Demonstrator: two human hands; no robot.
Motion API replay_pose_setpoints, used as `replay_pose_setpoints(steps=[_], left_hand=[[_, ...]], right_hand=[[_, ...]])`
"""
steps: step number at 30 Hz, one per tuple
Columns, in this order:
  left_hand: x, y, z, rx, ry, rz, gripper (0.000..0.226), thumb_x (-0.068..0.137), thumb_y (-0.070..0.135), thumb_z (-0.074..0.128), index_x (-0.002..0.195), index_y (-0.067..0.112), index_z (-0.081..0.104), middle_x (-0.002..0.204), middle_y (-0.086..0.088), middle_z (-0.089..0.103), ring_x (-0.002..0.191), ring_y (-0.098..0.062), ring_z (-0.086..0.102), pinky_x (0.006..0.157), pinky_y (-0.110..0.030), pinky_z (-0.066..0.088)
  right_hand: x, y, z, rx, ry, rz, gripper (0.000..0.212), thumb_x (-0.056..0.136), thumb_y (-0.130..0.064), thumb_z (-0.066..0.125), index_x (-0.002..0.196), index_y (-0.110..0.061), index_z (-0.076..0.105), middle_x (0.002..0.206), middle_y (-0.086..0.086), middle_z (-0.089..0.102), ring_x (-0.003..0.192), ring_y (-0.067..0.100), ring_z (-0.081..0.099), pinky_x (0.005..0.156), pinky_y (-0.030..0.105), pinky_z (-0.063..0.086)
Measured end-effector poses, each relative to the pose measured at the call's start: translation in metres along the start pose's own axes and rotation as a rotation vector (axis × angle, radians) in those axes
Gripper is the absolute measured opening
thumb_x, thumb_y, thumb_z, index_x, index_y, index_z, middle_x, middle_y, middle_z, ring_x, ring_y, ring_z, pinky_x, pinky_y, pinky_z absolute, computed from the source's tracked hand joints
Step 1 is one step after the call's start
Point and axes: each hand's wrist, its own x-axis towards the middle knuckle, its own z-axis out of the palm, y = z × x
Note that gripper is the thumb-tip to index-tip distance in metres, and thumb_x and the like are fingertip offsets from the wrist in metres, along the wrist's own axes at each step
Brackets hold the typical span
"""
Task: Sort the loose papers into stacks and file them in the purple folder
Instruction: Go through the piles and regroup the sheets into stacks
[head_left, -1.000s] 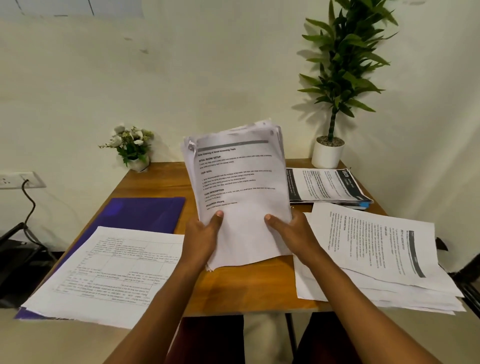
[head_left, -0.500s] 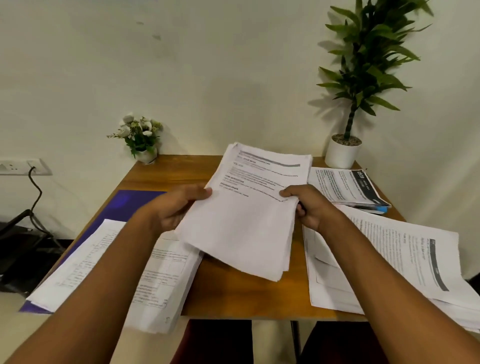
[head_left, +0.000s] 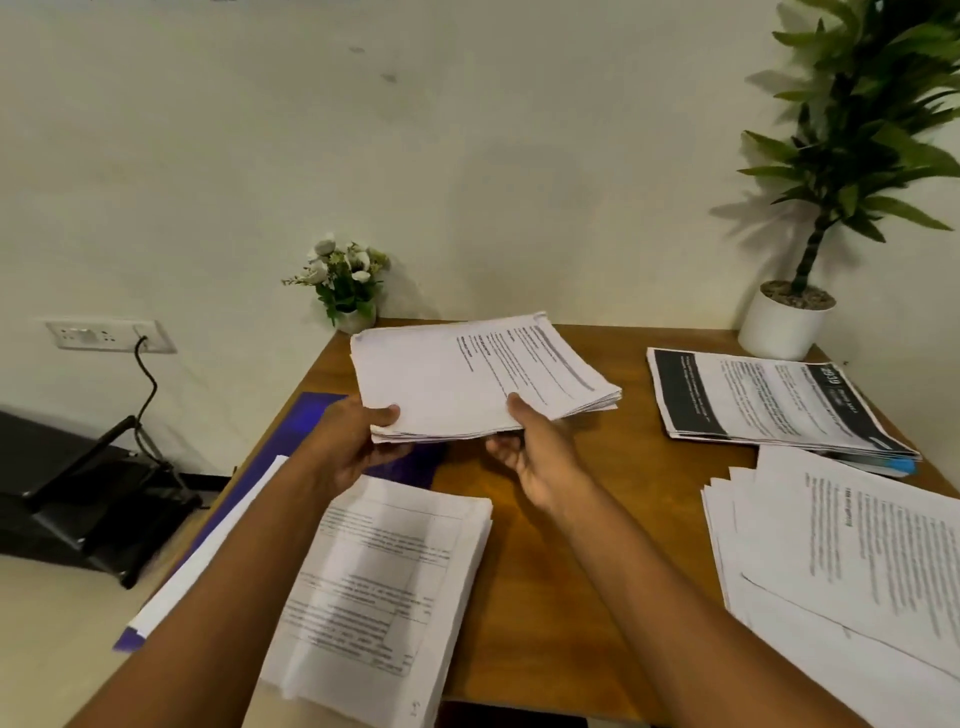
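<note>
Tipped from upright to flat, the paper stack (head_left: 467, 379) now hovers above the counter (head_left: 571, 519) — left hand (head_left: 353, 441) and right hand (head_left: 535, 452) pinch its near edge, fingers (head_left: 501, 447) underneath. Below-left, the purple folder (head_left: 311, 421) lies half buried under another pile (head_left: 384, 561) — unsquared sheets could slide off.

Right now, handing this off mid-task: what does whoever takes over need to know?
Left hand and right hand: both grip the near edge of a thick paper stack, held flat over the table's back half.
Purple folder: at the table's left, mostly under a stack of table-form sheets.
Done: that stack, plus a black-banded stack at back right.
Left: set the held stack down, sort the fanned loose pile at front right, file everything in the folder.
</note>
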Motion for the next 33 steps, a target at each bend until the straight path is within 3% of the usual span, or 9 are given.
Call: replay_pose_setpoints(steps=[5, 10, 13, 16, 18, 22, 25, 28, 33], left_hand=[[0.055, 0.027, -0.058, 0.302, -0.037, -0.055, 0.05, 0.09, 0.002, 0.072, 0.132, 0.024, 0.057, 0.129, -0.013, 0.066, 0.117, -0.035, 0.064, 0.099, -0.059, 0.052], [0.103, 0.045, -0.074, 0.801, 0.073, -0.139, 0.037, 0.093, 0.014, 0.073, 0.123, 0.006, 0.054, 0.114, -0.019, 0.065, 0.102, -0.036, 0.064, 0.091, -0.05, 0.057], [0.125, 0.052, -0.072, 1.222, 0.204, -0.099, 0.048, 0.09, 0.027, 0.075, 0.124, 0.0, 0.054, 0.114, -0.018, 0.062, 0.099, -0.035, 0.064, 0.084, -0.042, 0.057], [0.145, 0.044, -0.071, 1.391, 0.32, 0.061, 0.065, 0.091, 0.027, 0.073, 0.144, 0.005, 0.044, 0.136, -0.02, 0.055, 0.121, -0.04, 0.056, 0.098, -0.044, 0.047], [0.152, 0.024, -0.07, 1.362, 0.362, 0.201, 0.071, 0.091, 0.025, 0.071, 0.152, 0.019, 0.034, 0.134, -0.017, 0.057, 0.12, -0.041, 0.056, 0.098, -0.049, 0.047], [0.133, -0.001, -0.052, 1.465, 0.546, 0.394, 0.063, 0.09, 0.022, 0.071, 0.146, 0.018, 0.042, 0.139, -0.015, 0.048, 0.123, -0.04, 0.048, 0.101, -0.056, 0.044], [0.087, -0.002, -0.034, 1.321, 0.084, 0.58, 0.052, 0.087, 0.028, 0.077, 0.135, 0.027, 0.057, 0.143, -0.003, 0.051, 0.131, -0.028, 0.049, 0.109, -0.046, 0.042], [0.026, -0.001, -0.019, 1.337, -0.344, 0.342, 0.062, 0.079, 0.046, 0.082, 0.134, 0.041, 0.054, 0.141, 0.016, 0.049, 0.129, -0.01, 0.046, 0.109, -0.039, 0.045], [-0.013, -0.022, -0.009, 1.603, -0.474, 0.146, 0.098, 0.068, 0.055, 0.087, 0.151, 0.039, 0.037, 0.157, 0.013, 0.034, 0.142, -0.018, 0.036, 0.116, -0.046, 0.038]], right_hand=[[0.026, 0.007, -0.011, -0.036, 0.112, -0.038, 0.028, 0.097, -0.024, 0.067, 0.124, -0.022, 0.06, 0.095, 0.002, 0.078, 0.073, 0.018, 0.075, 0.057, 0.033, 0.058], [0.046, 0.017, -0.033, -0.415, 0.086, -0.323, 0.046, 0.098, -0.019, 0.065, 0.138, -0.031, 0.046, 0.106, -0.002, 0.076, 0.069, 0.019, 0.07, 0.05, 0.026, 0.054], [0.054, 0.027, -0.027, -0.697, 0.053, -0.465, 0.026, 0.1, -0.019, 0.061, 0.126, -0.024, 0.061, 0.119, -0.003, 0.07, 0.086, 0.012, 0.071, 0.051, 0.019, 0.052], [0.065, 0.038, -0.027, -0.92, 0.039, -0.514, 0.015, 0.101, -0.026, 0.061, 0.111, -0.02, 0.07, 0.13, -0.005, 0.067, 0.101, 0.009, 0.07, 0.06, 0.024, 0.06], [0.068, 0.04, -0.027, -0.966, 0.037, -0.524, 0.013, 0.1, -0.03, 0.061, 0.105, -0.022, 0.07, 0.128, -0.011, 0.066, 0.101, 0.009, 0.07, 0.061, 0.02, 0.059], [0.071, 0.042, -0.028, -1.063, 0.101, -0.596, 0.026, 0.098, -0.046, 0.058, 0.105, -0.024, 0.071, 0.123, -0.007, 0.071, 0.094, 0.009, 0.071, 0.063, 0.03, 0.063], [0.071, 0.043, -0.029, -1.008, 0.146, -0.615, 0.034, 0.096, -0.057, 0.054, 0.105, -0.028, 0.068, 0.119, -0.008, 0.072, 0.095, 0.011, 0.072, 0.061, 0.027, 0.061], [0.063, 0.04, -0.03, -0.911, 0.178, -0.622, 0.02, 0.099, -0.047, 0.057, 0.099, -0.029, 0.065, 0.112, -0.006, 0.074, 0.092, 0.008, 0.071, 0.064, 0.036, 0.063], [0.036, 0.036, -0.035, -0.902, 0.144, -0.555, 0.015, 0.1, -0.036, 0.058, 0.098, -0.024, 0.068, 0.1, -0.006, 0.074, 0.086, 0.006, 0.07, 0.07, 0.035, 0.063]])
